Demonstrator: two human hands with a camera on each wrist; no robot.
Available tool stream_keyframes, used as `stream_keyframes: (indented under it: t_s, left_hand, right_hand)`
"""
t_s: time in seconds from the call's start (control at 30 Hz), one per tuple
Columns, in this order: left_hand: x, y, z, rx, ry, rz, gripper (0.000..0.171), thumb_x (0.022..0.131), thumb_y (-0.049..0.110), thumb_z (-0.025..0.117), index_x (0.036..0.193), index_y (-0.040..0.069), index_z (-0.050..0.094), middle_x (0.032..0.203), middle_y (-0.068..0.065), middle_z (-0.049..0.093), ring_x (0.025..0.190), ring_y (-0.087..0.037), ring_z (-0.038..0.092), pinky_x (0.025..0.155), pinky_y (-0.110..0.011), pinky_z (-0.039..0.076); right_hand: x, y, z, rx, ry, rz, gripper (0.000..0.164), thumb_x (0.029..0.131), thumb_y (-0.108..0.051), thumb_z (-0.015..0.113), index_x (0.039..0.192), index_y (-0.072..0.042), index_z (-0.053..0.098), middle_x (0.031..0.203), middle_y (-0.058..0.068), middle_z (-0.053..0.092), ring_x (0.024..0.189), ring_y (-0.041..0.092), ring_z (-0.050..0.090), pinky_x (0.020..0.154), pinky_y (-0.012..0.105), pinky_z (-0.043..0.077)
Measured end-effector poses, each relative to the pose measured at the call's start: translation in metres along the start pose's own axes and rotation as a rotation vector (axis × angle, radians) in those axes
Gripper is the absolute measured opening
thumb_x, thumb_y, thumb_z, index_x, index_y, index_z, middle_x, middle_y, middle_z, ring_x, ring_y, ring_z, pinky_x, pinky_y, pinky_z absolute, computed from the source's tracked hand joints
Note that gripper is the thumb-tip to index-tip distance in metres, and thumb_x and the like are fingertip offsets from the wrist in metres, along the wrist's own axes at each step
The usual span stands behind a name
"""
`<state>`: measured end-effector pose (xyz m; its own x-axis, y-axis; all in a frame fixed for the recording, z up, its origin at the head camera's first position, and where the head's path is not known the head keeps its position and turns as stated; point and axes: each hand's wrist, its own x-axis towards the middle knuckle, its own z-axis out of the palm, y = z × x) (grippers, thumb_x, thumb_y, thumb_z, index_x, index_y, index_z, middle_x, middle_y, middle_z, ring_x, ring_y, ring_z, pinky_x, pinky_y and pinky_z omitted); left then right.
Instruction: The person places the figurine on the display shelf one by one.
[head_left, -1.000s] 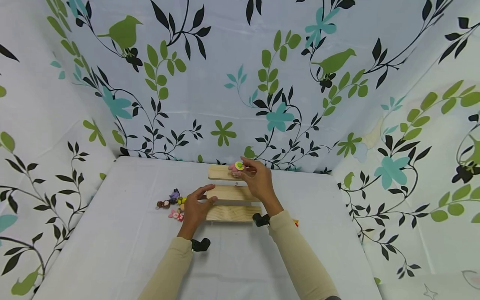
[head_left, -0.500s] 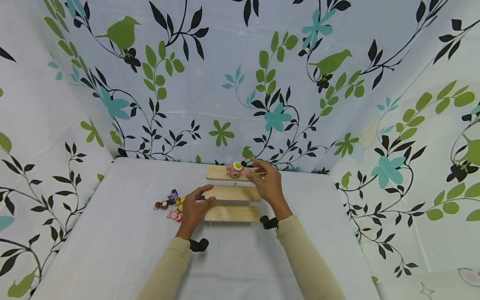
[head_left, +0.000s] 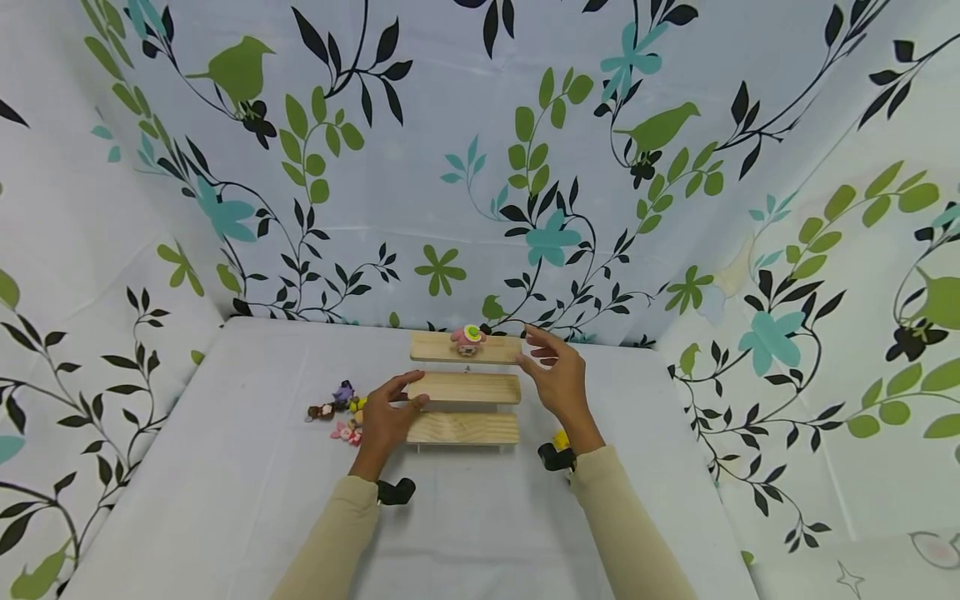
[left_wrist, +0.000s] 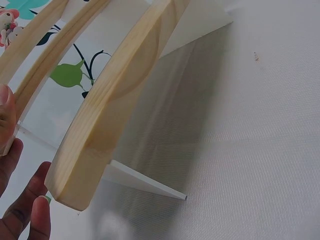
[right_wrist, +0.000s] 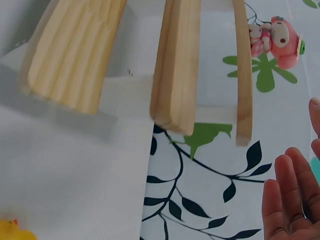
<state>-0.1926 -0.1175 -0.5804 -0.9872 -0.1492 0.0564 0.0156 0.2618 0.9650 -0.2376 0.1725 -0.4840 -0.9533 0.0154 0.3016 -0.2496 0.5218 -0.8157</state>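
A small stand has three pale wooden planks stepped up on white side supports. My left hand grips the left end of the middle plank; in the left wrist view its thumb lies against that plank, with fingers below. On the top plank stands a pink-hooded figurine with a yellow-green round ornament on its head. My right hand is beside the top plank's right end, fingers parted and holding nothing. The lowest plank bears nothing.
Left of the stand lie several small figurines: a brown one, a purple one and pink ones. A yellow duck sits to the right, partly hidden by my right wrist in the head view. Patterned cloth rises behind the table.
My right hand has let go of the pink-hooded figurine, which stands on the top plank, and has moved right to the plank's end. The left hand keeps its hold.
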Motion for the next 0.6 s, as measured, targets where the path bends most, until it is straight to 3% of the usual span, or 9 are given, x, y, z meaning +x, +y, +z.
stream_keyframes:
  t_s: [0.27,0.6]
  left_hand:
    - [0.000,0.000,0.000,-0.004,0.003,-0.019,0.043,0.094,0.031,0.083,0.136,0.032,0.073,0.148,0.001,0.067,0.124,-0.033,0.067,0.103,-0.055,0.052]
    - [0.001,0.002,0.002,-0.001,0.010,-0.019,0.042,0.094,0.028,0.084,0.135,0.031,0.074,0.147,0.001,0.068,0.123,-0.033,0.069,0.102,-0.053,0.052]
  right_hand:
    - [-0.010,0.015,-0.016,-0.031,0.019,0.054,0.051,0.094,-0.023,0.084,0.142,-0.028,0.069,0.130,0.005,0.074,0.114,0.029,0.069,0.102,0.048,0.056]
    - [-0.020,0.039,-0.029,-0.037,0.035,0.141,0.048,0.094,-0.021,0.084,0.140,-0.026,0.070,0.127,0.004,0.076,0.114,0.028,0.067,0.105,0.052,0.053]
